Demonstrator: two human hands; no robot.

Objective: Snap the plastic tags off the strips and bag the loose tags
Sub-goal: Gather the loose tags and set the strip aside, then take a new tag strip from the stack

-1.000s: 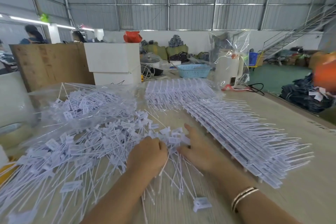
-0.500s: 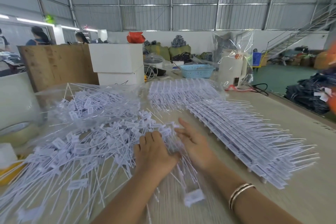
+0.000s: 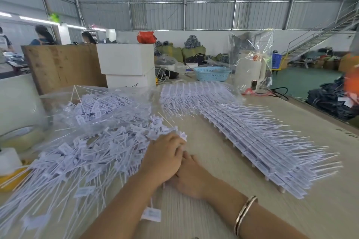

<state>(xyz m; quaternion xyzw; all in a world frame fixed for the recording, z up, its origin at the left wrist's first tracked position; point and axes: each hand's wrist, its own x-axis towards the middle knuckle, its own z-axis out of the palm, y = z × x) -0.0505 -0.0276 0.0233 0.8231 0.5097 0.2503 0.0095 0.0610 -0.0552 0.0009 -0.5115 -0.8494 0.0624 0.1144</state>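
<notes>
We see the left hand [image 3: 164, 158] curled over loose tags [image 3: 93, 153] on the counter [image 3: 320, 209]; the right hand [image 3: 191, 177] lies half hidden, its grip unclear.

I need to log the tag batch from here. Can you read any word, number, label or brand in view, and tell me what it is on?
No text can be read.
Loose tags: faint print on the heads, too blurred.
Single tag by the left forearm: grey print, too blurred.
Strips: no legible marks.
Table edge, far right: dark marks, unreadable.
Blue crate, far back: dark marking, too small.
</notes>
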